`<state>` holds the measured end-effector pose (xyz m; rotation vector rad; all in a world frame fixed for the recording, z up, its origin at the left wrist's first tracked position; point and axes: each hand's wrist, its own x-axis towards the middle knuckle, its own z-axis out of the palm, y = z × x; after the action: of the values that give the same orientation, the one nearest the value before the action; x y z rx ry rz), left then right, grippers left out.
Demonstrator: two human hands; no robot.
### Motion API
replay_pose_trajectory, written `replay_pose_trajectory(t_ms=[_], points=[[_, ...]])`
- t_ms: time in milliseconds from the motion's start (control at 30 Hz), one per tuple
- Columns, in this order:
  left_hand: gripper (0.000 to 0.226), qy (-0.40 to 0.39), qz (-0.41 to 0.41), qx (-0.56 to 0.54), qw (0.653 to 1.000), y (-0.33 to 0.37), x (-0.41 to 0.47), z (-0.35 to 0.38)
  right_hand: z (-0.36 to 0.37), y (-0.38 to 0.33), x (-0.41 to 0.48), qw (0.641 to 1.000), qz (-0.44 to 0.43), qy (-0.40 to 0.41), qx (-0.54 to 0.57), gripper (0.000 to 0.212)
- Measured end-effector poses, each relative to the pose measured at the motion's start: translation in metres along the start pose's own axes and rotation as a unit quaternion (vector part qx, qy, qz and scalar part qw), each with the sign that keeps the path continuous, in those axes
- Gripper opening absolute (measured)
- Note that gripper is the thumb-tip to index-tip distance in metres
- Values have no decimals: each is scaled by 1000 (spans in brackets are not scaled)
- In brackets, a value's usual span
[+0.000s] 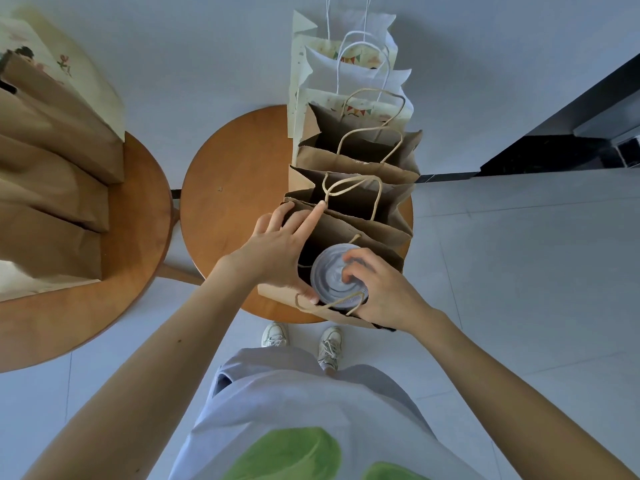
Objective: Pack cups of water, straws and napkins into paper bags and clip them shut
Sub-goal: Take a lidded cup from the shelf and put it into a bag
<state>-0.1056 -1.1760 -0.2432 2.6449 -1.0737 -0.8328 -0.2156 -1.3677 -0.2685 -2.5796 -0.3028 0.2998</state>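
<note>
A row of open paper bags stands on a round wooden stool [228, 209]. The nearest brown bag [367, 237] is held open by my left hand [280, 251], fingers over its left rim and thumb at the near edge. My right hand [377, 289] grips a cup with a grey-white lid [329, 275] from above, sitting in the mouth of that bag. Behind it stand two more brown bags [356, 157] with twisted paper handles, then white and patterned bags [356, 74]. No straws, napkins or clips are visible.
A second round wooden table [138, 237] at the left carries several folded brown bags [52, 188] and a cream patterned bag [65, 60]. Pale tiled floor lies around, with my white shoes [301, 341] below the stool. A dark ledge [568, 133] runs at the right.
</note>
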Motion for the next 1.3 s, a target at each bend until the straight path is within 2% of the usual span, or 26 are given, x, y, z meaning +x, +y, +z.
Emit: replay_pose_trajectory(t_ms=[300, 500, 633, 833, 967, 1167, 1300], points=[[126, -15, 32, -5, 999, -9, 6, 3, 9, -2, 20, 996, 54, -5, -65, 37], [121, -14, 56, 11, 998, -11, 10, 2, 22, -3, 47, 992, 59, -47, -102, 41], [118, -6, 66, 9, 998, -18, 11, 0, 35, -2, 53, 993, 91, -41, -70, 37], [120, -26, 75, 21, 997, -22, 9, -1, 55, 11, 51, 981, 165, -88, -52, 52], [123, -31, 72, 34, 996, -19, 8, 0, 63, 17, 48, 982, 157, -97, -32, 51], [124, -32, 53, 48, 997, -20, 11, 1, 78, 26, 48, 986, 156, -65, 6, 56], [124, -22, 50, 50, 997, -21, 12, 2, 92, 37, 48, 980, 177, -96, -4, 57]])
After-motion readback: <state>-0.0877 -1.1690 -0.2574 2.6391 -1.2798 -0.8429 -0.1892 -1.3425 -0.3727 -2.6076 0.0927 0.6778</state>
